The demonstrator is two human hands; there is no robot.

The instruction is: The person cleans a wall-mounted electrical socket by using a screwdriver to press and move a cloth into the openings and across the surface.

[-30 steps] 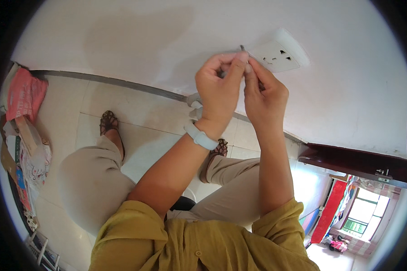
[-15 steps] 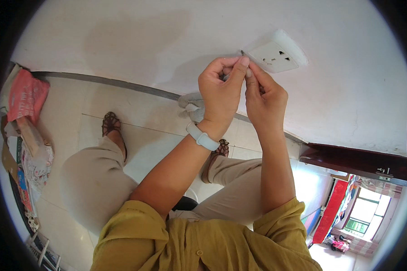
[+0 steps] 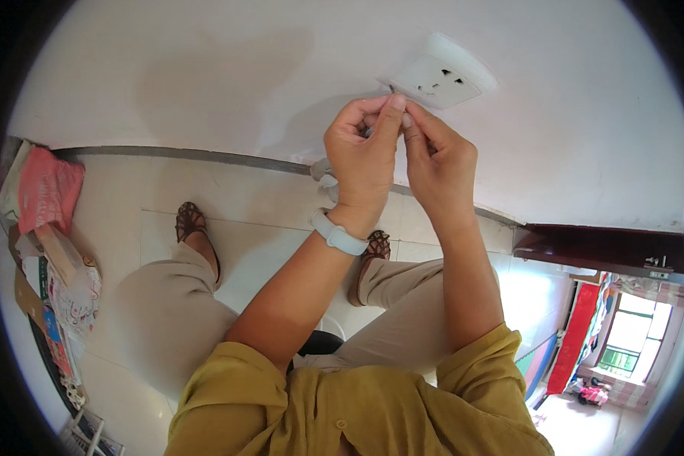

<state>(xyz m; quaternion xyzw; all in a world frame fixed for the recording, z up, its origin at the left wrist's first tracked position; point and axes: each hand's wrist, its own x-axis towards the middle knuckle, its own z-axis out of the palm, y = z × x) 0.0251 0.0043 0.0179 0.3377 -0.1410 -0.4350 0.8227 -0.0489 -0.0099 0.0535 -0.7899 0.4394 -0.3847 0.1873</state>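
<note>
My left hand (image 3: 363, 163) and my right hand (image 3: 444, 171) are raised in front of the wall with their fingertips pinched together. A thin dark tip (image 3: 392, 89) shows just beyond the left fingertips; the rest of what they pinch is hidden. Something greyish shows in the gap between the left fingers, too little to name. Just above and to the right of the fingers, a white wall socket plate (image 3: 467, 74) with dark slots is fixed to the wall. A pale watch band (image 3: 339, 232) circles my left wrist.
Below the wall (image 3: 228, 83) runs a grey skirting strip (image 3: 205, 156). Grey-white items (image 3: 326, 185) lie at its foot behind my left hand. A red bag (image 3: 51, 182) and packages stand at the left. A dark wooden door (image 3: 600, 247) is at the right.
The view has shifted a little, so the socket and hands sit slightly further left in the picture. Both hands keep the same pinch, fingertips together.
</note>
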